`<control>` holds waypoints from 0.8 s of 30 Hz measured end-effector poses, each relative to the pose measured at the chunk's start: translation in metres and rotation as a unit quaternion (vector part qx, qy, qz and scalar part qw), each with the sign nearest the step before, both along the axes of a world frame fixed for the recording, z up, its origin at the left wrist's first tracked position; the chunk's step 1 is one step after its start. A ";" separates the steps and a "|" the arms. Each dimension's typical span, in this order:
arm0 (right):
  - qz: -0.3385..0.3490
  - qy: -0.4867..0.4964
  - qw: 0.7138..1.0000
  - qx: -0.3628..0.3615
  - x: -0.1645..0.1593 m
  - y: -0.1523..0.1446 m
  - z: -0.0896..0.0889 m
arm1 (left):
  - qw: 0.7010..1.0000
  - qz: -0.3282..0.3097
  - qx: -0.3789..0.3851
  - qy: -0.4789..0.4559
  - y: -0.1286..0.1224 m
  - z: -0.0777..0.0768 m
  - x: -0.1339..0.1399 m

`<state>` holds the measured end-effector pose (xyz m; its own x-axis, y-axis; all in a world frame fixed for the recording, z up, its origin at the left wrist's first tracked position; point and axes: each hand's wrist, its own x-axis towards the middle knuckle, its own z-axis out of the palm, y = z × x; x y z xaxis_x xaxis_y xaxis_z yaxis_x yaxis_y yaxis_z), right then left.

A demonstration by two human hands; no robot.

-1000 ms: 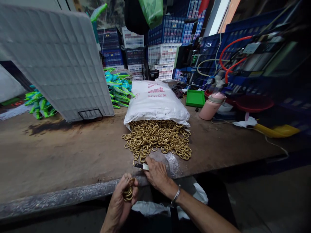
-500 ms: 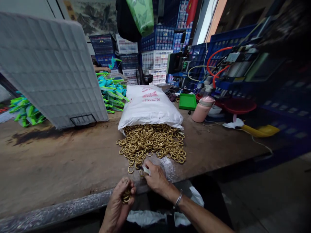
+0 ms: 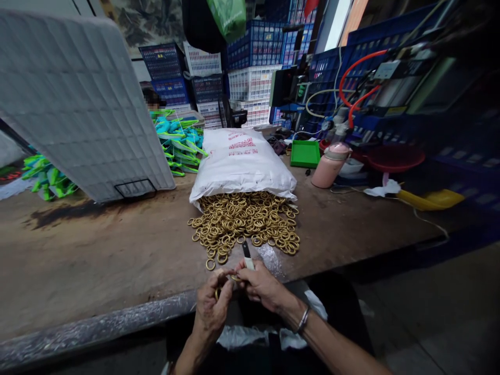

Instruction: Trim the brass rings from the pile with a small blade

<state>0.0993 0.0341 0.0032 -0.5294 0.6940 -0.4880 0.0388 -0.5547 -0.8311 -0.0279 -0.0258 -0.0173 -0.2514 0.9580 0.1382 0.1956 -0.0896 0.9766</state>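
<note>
My left hand [image 3: 211,304] is closed around brass-coloured rings [image 3: 217,294], partly hidden by the fingers. Against its fingertips, my right hand [image 3: 260,284] pinches at a single ring [image 3: 235,278]. A small knife [image 3: 249,263] with a white handle and a dark blade is also gripped in the right hand, its blade pointing away from me. Just beyond both hands, a heap of the same rings [image 3: 246,221] spills from the mouth of a white sack [image 3: 244,169] with red print. One loose ring [image 3: 210,264] lies nearest the left hand.
A grey padded panel [image 3: 78,104] stands left on the wooden table [image 3: 128,260]. Green and blue plastic pieces [image 3: 179,140] lie behind it, near a person's head. To the right are a green tray [image 3: 304,154], a pink bottle [image 3: 330,169] and a yellow scoop [image 3: 433,199].
My right hand has drawn back from the heap's edge to meet the left hand, and the knife now points away. My left hand has moved up and right with its rings.
</note>
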 end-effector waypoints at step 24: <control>0.006 -0.126 0.960 0.248 -0.002 0.001 -0.011 | 0.933 -0.047 -0.220 -0.281 -0.001 0.007 0.012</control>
<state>0.0973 0.0355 -0.0081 -0.4475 0.8687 -0.2123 0.2780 -0.0905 -0.9563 -0.0159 -0.0265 -0.0107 -0.0780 0.9125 -0.4015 -0.3476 0.3526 0.8688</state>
